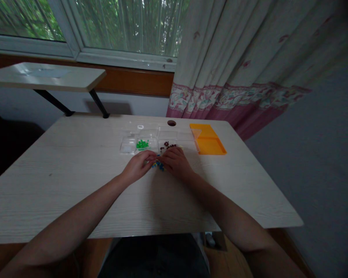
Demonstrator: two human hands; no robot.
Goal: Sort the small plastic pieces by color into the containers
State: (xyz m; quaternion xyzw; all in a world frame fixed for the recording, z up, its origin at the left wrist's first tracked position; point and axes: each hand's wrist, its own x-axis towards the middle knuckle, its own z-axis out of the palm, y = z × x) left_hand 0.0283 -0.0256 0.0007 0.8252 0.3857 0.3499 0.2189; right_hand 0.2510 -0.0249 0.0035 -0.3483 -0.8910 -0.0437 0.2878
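Note:
My left hand point(139, 165) and my right hand point(176, 162) rest side by side on the pale wooden table point(75, 181), fingertips meeting over a small heap of blue beads point(159, 166). Both hands have their fingers curled in towards the beads; whether either pinches one is hidden. Just beyond the fingers lies a clear plastic compartment box point(127, 146). One of its cells holds green beads point(142, 144), and another to the right holds dark brown beads point(167, 146).
An orange lid or tray point(209, 144) lies open to the right of the clear box. A round cable hole point(171, 123) sits near the table's far edge. A second small table point(46, 77) stands at the back left under the window; a curtain point(249, 69) hangs at right.

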